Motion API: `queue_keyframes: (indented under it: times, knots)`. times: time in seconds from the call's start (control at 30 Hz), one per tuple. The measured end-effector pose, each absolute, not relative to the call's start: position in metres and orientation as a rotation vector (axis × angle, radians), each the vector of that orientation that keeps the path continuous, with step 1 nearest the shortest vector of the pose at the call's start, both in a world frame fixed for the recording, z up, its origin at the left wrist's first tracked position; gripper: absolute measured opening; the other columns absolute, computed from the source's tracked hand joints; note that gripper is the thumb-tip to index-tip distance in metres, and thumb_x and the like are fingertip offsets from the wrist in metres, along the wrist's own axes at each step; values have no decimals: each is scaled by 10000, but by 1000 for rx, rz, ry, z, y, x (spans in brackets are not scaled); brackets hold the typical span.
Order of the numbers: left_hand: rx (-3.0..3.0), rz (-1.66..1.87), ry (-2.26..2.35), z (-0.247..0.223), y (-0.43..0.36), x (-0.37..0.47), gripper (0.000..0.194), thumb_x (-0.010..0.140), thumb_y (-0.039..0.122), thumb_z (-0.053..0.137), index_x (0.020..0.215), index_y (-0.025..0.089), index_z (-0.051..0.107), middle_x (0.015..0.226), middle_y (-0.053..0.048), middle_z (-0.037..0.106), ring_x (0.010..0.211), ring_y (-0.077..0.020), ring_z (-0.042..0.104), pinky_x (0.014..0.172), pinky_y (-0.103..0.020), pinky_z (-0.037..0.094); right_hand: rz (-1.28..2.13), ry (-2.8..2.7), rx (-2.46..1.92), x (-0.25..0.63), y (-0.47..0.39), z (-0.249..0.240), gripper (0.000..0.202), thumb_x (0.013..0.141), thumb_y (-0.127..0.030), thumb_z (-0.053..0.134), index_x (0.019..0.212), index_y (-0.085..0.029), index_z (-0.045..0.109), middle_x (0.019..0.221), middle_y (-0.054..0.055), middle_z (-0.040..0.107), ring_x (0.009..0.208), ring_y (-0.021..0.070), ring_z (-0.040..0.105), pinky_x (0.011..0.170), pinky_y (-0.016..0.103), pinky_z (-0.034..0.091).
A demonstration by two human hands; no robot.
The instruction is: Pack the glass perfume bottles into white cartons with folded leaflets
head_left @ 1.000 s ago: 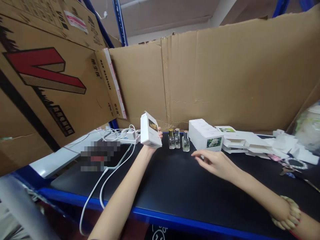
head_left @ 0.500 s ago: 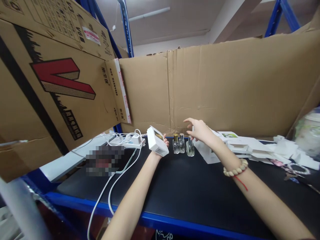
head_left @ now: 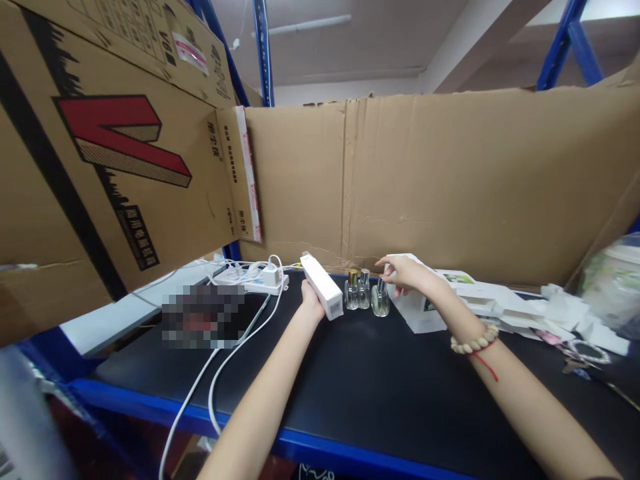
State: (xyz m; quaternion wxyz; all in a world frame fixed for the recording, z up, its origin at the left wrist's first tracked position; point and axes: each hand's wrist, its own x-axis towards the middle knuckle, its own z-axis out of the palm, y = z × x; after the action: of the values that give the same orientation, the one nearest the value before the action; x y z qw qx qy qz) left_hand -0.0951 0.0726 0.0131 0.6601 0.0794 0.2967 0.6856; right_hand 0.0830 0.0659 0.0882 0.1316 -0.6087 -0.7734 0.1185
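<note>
My left hand (head_left: 313,301) is closed around a narrow white box (head_left: 323,287), which is tilted with its printed end toward me. To the right of the box, three clear glass bottles stand on the black surface: one with a gold cap (head_left: 352,293), one with a silver cap (head_left: 364,293), and a wider one (head_left: 381,301) slightly apart and nearer me. Reaching in from the right, my right hand (head_left: 400,273) has its fingertips at the silver cap of the wider bottle; its fingers partly hide the cap.
White opened packaging (head_left: 490,297) lies at the right, beside a ring of keys (head_left: 590,351). A power strip (head_left: 255,283), white cables and a tablet-like device (head_left: 255,313) occupy the left. Cardboard (head_left: 425,180) walls the back; a cup in plastic (head_left: 617,273) stands far right.
The white box has turned in my left hand, hiding its dark printed face. My right hand has come down to the wider bottle's cap. The camera view has shifted slightly.
</note>
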Motion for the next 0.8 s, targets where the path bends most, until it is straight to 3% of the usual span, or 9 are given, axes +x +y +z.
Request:
queue_keyframes:
  times: [0.17, 0.53, 0.8]
  knots:
    - [161, 1538, 697, 15, 71, -93, 307, 818, 189, 325, 540, 167, 453, 419, 5, 449, 345, -126, 455, 374, -225, 365, 233, -2277, -1782, 85, 71, 89, 187, 769, -152, 582, 903, -210, 698, 822, 3, 725, 454, 50, 597, 446, 144, 441]
    - [143, 1605, 683, 11, 77, -103, 332, 842, 180, 301, 529, 178, 412, 402, 23, 419, 318, -111, 435, 374, -207, 360, 177, -2251, -1847, 82, 67, 89, 196, 771, -183, 557, 915, -220, 684, 793, -13, 720, 481, 57, 604, 480, 163, 437]
    - [136, 1651, 663, 15, 80, -113, 367, 874, 206, 270, 530, 187, 396, 409, 29, 423, 332, -108, 449, 400, -200, 370, 92, -2214, -1934, 78, 62, 94, 139, 765, -203, 576, 850, -223, 685, 586, -22, 680, 491, 92, 610, 503, 185, 409]
